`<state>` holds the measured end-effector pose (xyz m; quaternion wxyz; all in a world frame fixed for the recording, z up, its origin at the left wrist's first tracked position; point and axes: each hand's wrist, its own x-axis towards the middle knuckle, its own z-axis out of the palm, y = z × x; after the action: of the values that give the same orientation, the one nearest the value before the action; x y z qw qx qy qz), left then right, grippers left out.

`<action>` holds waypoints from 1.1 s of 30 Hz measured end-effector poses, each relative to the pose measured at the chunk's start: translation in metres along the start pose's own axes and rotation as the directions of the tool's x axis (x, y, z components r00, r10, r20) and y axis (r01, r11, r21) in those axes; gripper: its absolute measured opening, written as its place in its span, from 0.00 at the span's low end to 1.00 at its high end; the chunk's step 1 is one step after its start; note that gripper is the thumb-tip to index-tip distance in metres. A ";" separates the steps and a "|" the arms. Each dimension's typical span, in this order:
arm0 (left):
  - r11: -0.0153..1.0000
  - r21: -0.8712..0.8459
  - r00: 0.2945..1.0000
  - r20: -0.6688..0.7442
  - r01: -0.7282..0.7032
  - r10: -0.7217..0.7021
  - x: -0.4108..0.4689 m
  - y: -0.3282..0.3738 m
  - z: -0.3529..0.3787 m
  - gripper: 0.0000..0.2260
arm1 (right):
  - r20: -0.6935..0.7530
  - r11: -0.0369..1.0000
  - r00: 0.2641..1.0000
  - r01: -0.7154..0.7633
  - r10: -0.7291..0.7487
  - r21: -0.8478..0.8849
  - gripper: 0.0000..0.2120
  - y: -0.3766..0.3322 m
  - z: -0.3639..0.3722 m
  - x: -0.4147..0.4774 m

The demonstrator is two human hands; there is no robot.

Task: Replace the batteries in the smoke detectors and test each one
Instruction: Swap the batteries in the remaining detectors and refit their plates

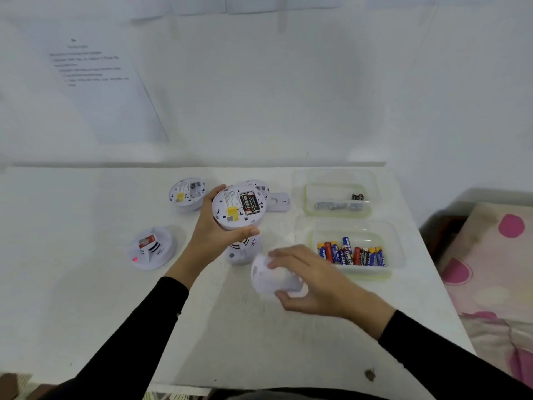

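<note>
Holding a round white plastic smoke detector [238, 206] back-side up above the white table [259, 342], the left hand [212, 226] curls its fingers and thumb round the rim, as the head view shows; two black-and-red cylindrical batteries [249, 204] already sit side by side in its open bay. Lower and nearer, the right hand [314, 281] grips a white plastic backing cover [269, 280], blurred, just above the tabletop and well apart from the held unit. To the right stands a clear plastic tub [398, 249] of blue, red and yellow fresh batteries [352, 254], and behind it a second clear tub [336, 186] with a few grey and dark cells. Judging from this, the cells are in and closing up is the step in hand. The next move likely calls for bringing the cover onto the detector's back, lining up its tabs and seating it before pressing the test button on the face.
</note>
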<state>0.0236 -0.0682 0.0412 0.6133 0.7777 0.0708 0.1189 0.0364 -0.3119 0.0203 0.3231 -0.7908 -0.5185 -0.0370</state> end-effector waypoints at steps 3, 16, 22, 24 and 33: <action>1.000 0.006 0.999 0.014 -0.030 0.029 0.003 0.007 0.000 0.52 | -0.237 0.999 0.971 -0.004 0.016 0.052 0.19 0.002 -0.039 0.027; 0.979 0.074 0.943 0.293 -0.190 0.160 0.007 0.024 0.042 0.47 | 0.007 1.000 1.000 -0.028 0.028 -0.013 0.18 0.027 -0.094 0.078; 0.986 0.051 0.946 0.295 -0.160 0.138 0.006 0.032 0.049 0.45 | 0.007 0.997 1.000 0.006 -0.005 -0.080 0.14 0.031 -0.088 0.073; 0.988 0.039 0.950 0.283 -0.148 0.131 0.006 0.033 0.050 0.44 | 0.013 0.997 1.000 0.015 -0.014 -0.081 0.13 0.032 -0.087 0.072; 0.995 -0.028 0.953 0.285 -0.097 0.101 0.005 0.032 0.052 0.45 | 0.246 0.323 0.705 -0.569 0.665 0.756 0.24 0.034 -0.086 0.076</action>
<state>0.0415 -0.1227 0.0614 0.6156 0.7850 -0.0583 0.0364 0.1238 -0.3072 0.1016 0.6527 -0.6946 -0.1188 0.2780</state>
